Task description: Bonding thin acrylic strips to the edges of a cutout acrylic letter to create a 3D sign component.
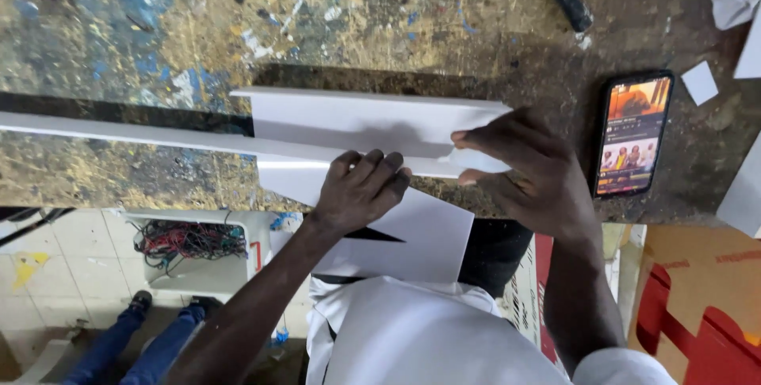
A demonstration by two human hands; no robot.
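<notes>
Two hands fold white sheet at the counter's edge.

Left hand (361,191) lies knuckles-bent, pressing the white sheet (372,127) flat; right hand (527,167) beside it pinches the sheet's end, fingers closed. The overhanging flap could crease crooked if pressure slips. Beyond the right hand, a lit phone (632,134) rests on the paint-stained counter (158,28).

Two bare hands on show, one long white folded sheet-metal piece (349,127), one lit black smartphone (632,134), one small white square offcut (700,83).
</notes>
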